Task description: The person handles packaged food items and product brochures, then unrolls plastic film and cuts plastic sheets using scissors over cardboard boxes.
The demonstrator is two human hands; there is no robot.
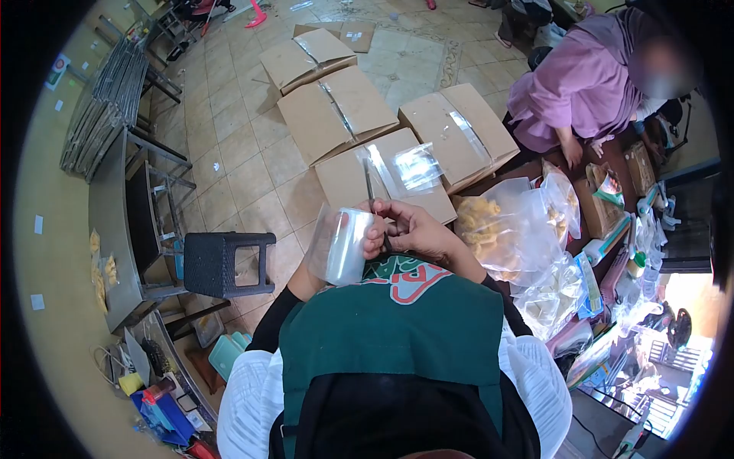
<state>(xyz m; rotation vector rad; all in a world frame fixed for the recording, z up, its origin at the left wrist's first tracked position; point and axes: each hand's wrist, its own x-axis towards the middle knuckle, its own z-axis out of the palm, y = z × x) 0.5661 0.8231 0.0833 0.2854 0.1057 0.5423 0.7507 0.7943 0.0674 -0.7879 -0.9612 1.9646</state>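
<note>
My left hand (375, 236) is closed around a wide roll of clear plastic film (348, 249), held in front of my green apron. A loose flap of the film stands out on the roll's left side. My right hand (417, 229) is beside it, fingers curled round what looks like scissors (368, 177), whose narrow dark blade points away from me. Most of the scissors' handle is hidden by my fingers. Just beyond my hands is a taped cardboard box (336, 183) with clear plastic sheets (418, 166) lying on its top.
More cardboard boxes (336, 107) stand on the tiled floor ahead. A black stool (206, 264) is to my left, near a long bench. On my right, a table carries bags of yellowish food (482, 222) and packaging. A person in purple (581, 84) works at its far end.
</note>
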